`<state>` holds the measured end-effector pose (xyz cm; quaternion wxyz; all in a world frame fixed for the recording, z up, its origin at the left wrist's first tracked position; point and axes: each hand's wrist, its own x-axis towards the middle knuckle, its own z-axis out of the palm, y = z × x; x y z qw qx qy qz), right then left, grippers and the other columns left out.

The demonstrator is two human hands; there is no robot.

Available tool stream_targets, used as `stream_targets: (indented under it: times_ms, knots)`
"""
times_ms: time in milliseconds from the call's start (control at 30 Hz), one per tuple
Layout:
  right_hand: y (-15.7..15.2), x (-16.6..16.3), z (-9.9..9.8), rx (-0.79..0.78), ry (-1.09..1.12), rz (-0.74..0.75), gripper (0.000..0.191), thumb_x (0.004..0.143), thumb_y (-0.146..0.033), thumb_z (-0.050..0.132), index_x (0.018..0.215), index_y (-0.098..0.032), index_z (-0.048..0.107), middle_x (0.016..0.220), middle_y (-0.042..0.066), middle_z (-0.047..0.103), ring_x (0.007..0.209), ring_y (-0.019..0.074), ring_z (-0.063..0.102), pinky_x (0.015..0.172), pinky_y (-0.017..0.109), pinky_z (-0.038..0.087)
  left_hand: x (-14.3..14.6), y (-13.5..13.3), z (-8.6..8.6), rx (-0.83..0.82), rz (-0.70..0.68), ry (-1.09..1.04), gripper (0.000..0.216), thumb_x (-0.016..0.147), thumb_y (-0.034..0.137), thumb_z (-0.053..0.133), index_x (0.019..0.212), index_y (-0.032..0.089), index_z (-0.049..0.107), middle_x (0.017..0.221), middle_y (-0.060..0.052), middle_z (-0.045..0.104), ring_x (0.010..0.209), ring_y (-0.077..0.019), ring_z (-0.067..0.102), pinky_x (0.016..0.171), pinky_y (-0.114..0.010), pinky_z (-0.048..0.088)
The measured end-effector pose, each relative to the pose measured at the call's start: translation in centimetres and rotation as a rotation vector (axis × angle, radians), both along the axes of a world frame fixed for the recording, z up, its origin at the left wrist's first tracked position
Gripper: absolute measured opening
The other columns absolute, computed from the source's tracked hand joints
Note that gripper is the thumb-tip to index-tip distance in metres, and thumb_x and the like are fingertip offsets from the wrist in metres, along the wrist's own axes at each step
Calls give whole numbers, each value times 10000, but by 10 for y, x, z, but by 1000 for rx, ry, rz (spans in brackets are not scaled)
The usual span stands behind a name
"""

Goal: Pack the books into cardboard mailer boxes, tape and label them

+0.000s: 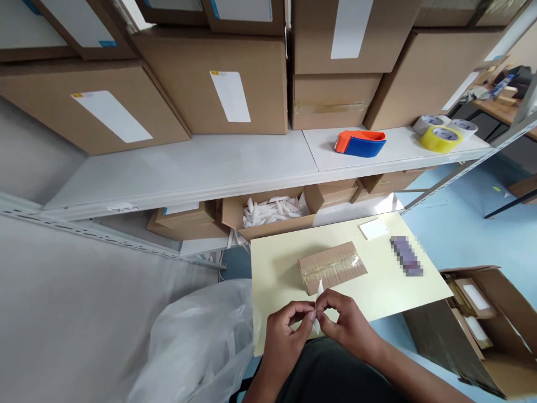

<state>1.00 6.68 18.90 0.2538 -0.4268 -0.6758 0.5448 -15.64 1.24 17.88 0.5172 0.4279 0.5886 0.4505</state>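
My left hand (289, 330) and my right hand (346, 322) meet over the near edge of a pale yellow table (390, 291). Both pinch a small white strip (319, 291) that sticks up between the fingertips. Just beyond the hands a small taped cardboard parcel (331, 267) lies flat on the table. A white card (373, 228) and a blurred purple object (406, 256) lie at the table's far right.
A white shelf (235, 162) carries large cardboard boxes (218, 84), an orange and blue tape dispenser (359, 143) and tape rolls (440, 137). Below it an open box of white pieces (272, 211). A clear plastic bag (197, 341) sits left, an open carton (482, 324) right.
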Motion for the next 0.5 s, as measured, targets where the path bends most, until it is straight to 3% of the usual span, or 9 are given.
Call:
stream_targets:
  times_ms: [133, 200, 300, 367, 500]
  knots:
    - [1, -2, 3, -74, 46, 44, 51, 836, -191, 611, 789, -208, 615, 806, 5, 647, 776, 151, 601, 745, 269, 469, -6, -1, -4, -50, 20, -80, 250, 872, 418, 678, 835, 176, 731, 872, -54, 755, 830, -187, 703, 773, -259, 547]
    - [3, -2, 6, -175, 137, 84, 60, 848, -227, 636, 793, -208, 620, 819, 8, 654, 776, 153, 597, 740, 274, 469, -10, -1, -9, -97, 109, -206, 281, 847, 443, 706, 783, 171, 691, 771, -19, 707, 737, -154, 659, 704, -241, 533]
    - [6, -1, 10, -373, 322, 133, 178, 863, -353, 688, 778, -212, 621, 809, 19, 674, 777, 169, 611, 746, 303, 480, -21, 1, -21, -183, 318, -481, 321, 792, 453, 752, 724, 174, 609, 635, 37, 599, 597, -111, 568, 586, -216, 499]
    - [10, 2, 10, -505, 434, 111, 283, 829, -460, 738, 750, -219, 614, 758, 21, 680, 761, 186, 624, 760, 338, 492, -34, 4, -29, -232, 477, -635, 288, 764, 394, 772, 737, 173, 589, 651, 32, 608, 598, -113, 576, 556, -213, 497]
    - [23, 12, 5, -662, 552, -89, 482, 647, -650, 836, 695, -240, 587, 674, 6, 644, 667, 193, 608, 746, 390, 512, -71, 7, -39, -270, 882, -817, 96, 782, 168, 684, 813, 167, 593, 704, 23, 642, 583, -89, 587, 513, -177, 484]
